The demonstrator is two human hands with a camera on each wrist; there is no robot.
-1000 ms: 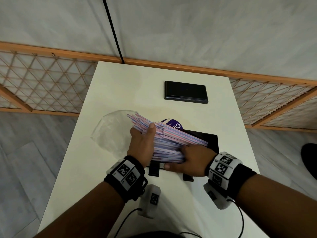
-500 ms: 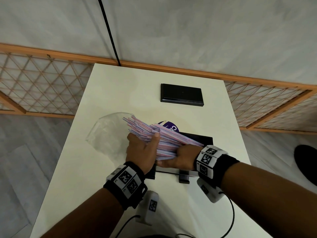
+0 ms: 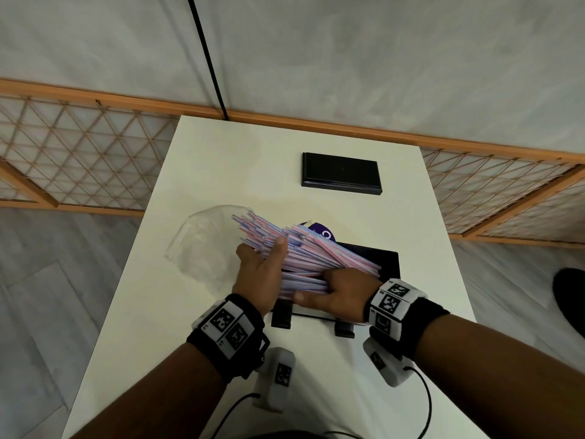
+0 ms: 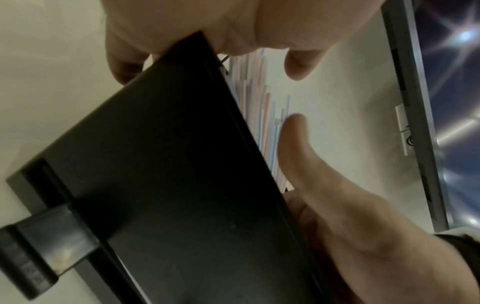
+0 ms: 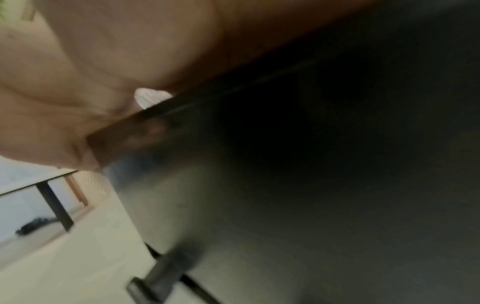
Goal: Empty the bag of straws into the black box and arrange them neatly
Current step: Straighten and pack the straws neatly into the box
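A thick bundle of pink-and-blue striped straws (image 3: 300,258) lies slanted over the open black box (image 3: 384,259), its far ends sticking out past the box's left side. My left hand (image 3: 262,274) grips the bundle from the left with the thumb pressed on top. My right hand (image 3: 338,293) grips the near ends at the box's front wall. The empty clear bag (image 3: 205,245) lies flat to the left. In the left wrist view the straws (image 4: 265,107) run beside the thumb and the box wall (image 4: 168,185). The right wrist view shows mostly the dark box side (image 5: 311,185).
The box's black lid (image 3: 342,174) lies at the back of the white table (image 3: 221,160). A purple label (image 3: 319,231) peeks out behind the straws. Two latches (image 3: 281,315) stick out of the box's front. A wooden lattice rail (image 3: 79,153) runs behind the table.
My right hand has slid left along the bundle, closer to the left hand. The straws stay slanted over the box in both hands.
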